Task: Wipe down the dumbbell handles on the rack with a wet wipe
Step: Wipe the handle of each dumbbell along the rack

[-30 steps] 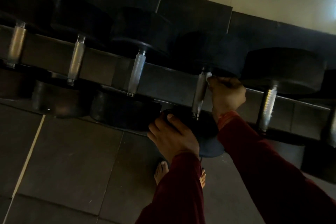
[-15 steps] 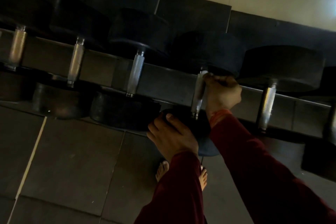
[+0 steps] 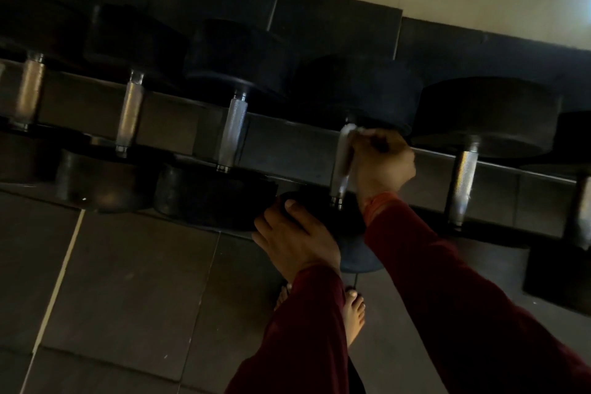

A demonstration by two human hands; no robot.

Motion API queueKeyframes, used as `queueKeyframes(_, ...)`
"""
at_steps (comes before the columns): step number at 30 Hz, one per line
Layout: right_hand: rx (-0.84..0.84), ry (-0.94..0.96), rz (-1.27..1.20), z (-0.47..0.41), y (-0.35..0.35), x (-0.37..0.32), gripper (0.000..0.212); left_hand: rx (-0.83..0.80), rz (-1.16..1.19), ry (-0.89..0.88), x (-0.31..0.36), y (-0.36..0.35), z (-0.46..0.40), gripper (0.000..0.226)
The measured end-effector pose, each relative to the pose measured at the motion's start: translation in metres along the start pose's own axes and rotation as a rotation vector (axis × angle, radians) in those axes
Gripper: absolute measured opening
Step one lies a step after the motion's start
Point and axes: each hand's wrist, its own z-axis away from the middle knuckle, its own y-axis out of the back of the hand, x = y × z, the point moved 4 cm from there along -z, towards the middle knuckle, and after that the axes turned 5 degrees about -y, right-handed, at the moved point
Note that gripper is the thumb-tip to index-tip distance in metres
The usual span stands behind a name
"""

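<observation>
Several black dumbbells with silver knurled handles lie in a row on a dark rack [image 3: 297, 147]. My right hand [image 3: 382, 163] is closed around the upper part of one handle [image 3: 340, 177], pressing a white wet wipe [image 3: 347, 133] against it. The near weight [image 3: 323, 205] of that same dumbbell has my left hand [image 3: 295, 240] resting flat on it, fingers spread. Bare handles show to the left [image 3: 235, 133] and to the right [image 3: 462, 182]. Both sleeves are dark red.
Dark floor tiles [image 3: 128, 281] with pale seams lie below the rack. My bare foot [image 3: 353, 313] stands close under the rack. Black wall mats [image 3: 335, 25] back the rack, with a pale wall above. A dark block [image 3: 556, 278] sits at the lower right.
My right hand with the wipe has slid along the handle, dipping toward the near end and back up near the far weight. My left hand has stayed on the near weight.
</observation>
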Motion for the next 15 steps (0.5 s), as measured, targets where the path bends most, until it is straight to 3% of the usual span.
queueKeyframes(4,-0.222,-0.318,-0.178,-0.012,-0.003,0.016,0.009,-0.015,-0.004,0.01,-0.002,-0.001,0.0,0.047)
queueKeyframes(6,-0.254,-0.249,0.029,-0.018,-0.001,0.018,0.015,-0.012,-0.007,-0.001,-0.001,-0.001,0.0,0.046)
queueKeyframes(8,-0.305,-0.125,0.441,-0.016,0.006,0.011,0.013,-0.003,-0.009,-0.009,-0.001,-0.001,-0.001,0.046)
queueKeyframes(11,-0.533,-0.044,0.84,-0.007,0.014,0.017,0.018,-0.004,-0.008,0.0,0.0,-0.001,-0.001,0.046)
queueKeyframes(13,-0.579,-0.031,0.888,-0.005,0.016,0.024,0.023,0.0,-0.006,-0.004,0.0,-0.001,-0.001,0.044)
queueKeyframes(15,-0.462,-0.044,0.687,-0.007,0.02,0.021,0.023,0.008,-0.004,-0.013,-0.001,-0.001,-0.001,0.042)
